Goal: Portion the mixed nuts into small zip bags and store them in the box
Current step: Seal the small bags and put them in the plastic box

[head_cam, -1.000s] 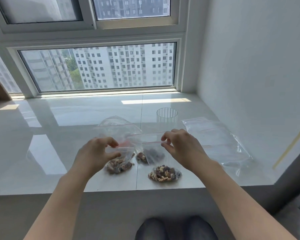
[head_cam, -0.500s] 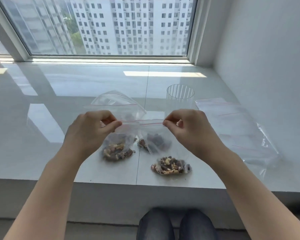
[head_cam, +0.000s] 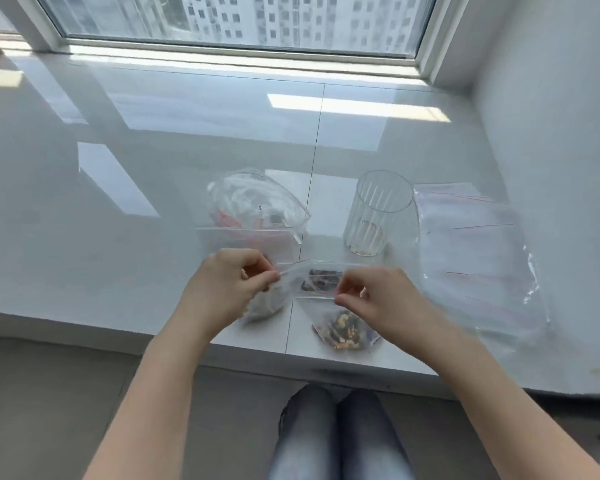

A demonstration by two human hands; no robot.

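I had both hands pinched on one small zip bag (head_cam: pixel 317 282), held just above the near edge of the sill (head_cam: pixel 153 150). My left hand (head_cam: pixel 227 284) gripped its left top corner between thumb and curled forefinger; my right hand (head_cam: pixel 378 299) pinched the right end of the red-lined zip strip the same way. The bag was stretched between the two, with dark nuts showing through the clear film near its top. The picture was smeared there, so I could not tell whether the seal was pressed closed along its whole length.

Directly under my left hand a second filled bag (head_cam: pixel 265 308) lay on the sill, partly hidden by my fingers. Below my right hand a third filled bag (head_cam: pixel 345 330) rested close to the front edge, its mixed nuts plain to see. Behind the held bag sat a larger crumpled clear bag (head_cam: pixel 257 206), with something red inside that I could not make out. Right of it stood a ribbed clear cup (head_cam: pixel 378 213), upright and apparently nearly empty. Further right, a stack of unused zip bags (head_cam: pixel 475 251) lay flat, near the wall (head_cam: pixel 551 98).
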